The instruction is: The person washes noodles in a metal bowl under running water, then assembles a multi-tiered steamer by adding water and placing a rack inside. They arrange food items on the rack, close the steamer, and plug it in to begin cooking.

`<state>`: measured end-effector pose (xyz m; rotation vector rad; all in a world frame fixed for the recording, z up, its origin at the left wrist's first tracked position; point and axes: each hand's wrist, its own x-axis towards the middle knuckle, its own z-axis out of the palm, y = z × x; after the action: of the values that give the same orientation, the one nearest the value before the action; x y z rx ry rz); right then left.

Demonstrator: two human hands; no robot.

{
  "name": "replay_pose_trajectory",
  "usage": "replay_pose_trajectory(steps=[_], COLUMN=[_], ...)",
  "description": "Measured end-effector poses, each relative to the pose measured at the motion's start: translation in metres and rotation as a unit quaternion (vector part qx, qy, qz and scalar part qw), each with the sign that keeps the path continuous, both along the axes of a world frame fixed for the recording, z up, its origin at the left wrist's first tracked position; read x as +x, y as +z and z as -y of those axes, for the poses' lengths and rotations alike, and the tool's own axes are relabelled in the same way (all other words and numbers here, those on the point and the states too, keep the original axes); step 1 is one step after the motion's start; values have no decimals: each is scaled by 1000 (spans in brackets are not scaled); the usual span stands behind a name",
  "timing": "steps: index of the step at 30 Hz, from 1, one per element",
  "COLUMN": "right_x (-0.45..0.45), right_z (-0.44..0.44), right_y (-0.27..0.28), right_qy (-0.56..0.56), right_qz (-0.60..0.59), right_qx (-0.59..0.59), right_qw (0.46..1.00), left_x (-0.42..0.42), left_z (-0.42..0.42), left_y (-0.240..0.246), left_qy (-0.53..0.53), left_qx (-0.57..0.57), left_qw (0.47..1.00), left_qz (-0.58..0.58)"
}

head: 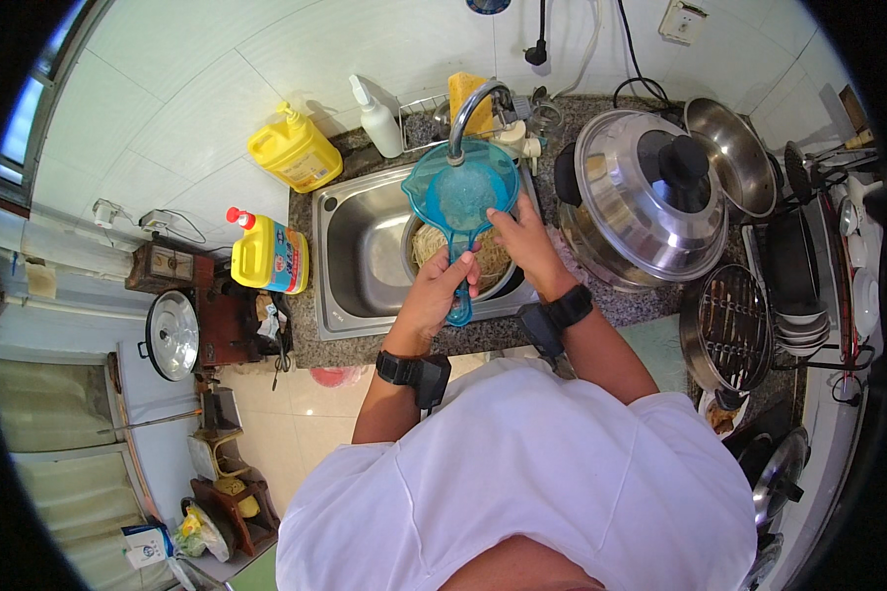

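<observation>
My left hand (445, 282) grips the handle of a translucent blue plastic water ladle (423, 193), which is held under the curved metal faucet (467, 117). Water, frothy with bubbles, stands in the ladle's bowl. At the bowl's right edge is my right hand (521, 235), with thumb and fingers at the rim; how firmly they hold it is unclear. Beneath the ladle, a round metal bowl (406, 247) with pale, thin strands (429, 247) sits in the right part of the stainless steel sink (355, 255).
Yellow jugs (296, 151) and a white spray bottle (379, 122) stand left of and behind the sink. A yellow sponge (467, 94) is behind the faucet. Right of the sink stands a large lidded steel pot (613, 192), with a steel pan (735, 159) beyond it.
</observation>
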<state>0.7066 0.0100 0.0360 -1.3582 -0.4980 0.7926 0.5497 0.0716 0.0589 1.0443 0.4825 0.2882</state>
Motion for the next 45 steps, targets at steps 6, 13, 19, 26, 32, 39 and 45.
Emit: replay_pose_trajectory(steps=[6, 13, 19, 26, 32, 39, 45], right_x=[3, 8, 7, 7, 8, 34, 74], right_z=[1, 1, 1, 0, -3, -6, -25], right_y=[-11, -23, -23, -19, -25, -58, -100], right_qy=[19, 58, 57, 59, 52, -42, -162], right_qz=[1, 12, 5, -2, 4, 1, -69], right_qx=[-25, -48, -51, -47, -50, -79, -39], right_qw=[1000, 997, 997, 997, 997, 996, 984], left_x=[-1, 0, 2, 2, 5, 8, 11], left_z=[-1, 0, 0, -1, -4, -9, -19], left_y=[-6, -9, -8, -8, -13, -19, -32], left_qy=[-1, -1, 1, 7, 7, -2, -30], left_qx=[-3, -8, -3, -6, -10, 4, -11], left_qw=[1000, 1000, 1000, 1000, 1000, 1000, 999], left_qz=[-6, -10, -18, -25, -15, -23, -18])
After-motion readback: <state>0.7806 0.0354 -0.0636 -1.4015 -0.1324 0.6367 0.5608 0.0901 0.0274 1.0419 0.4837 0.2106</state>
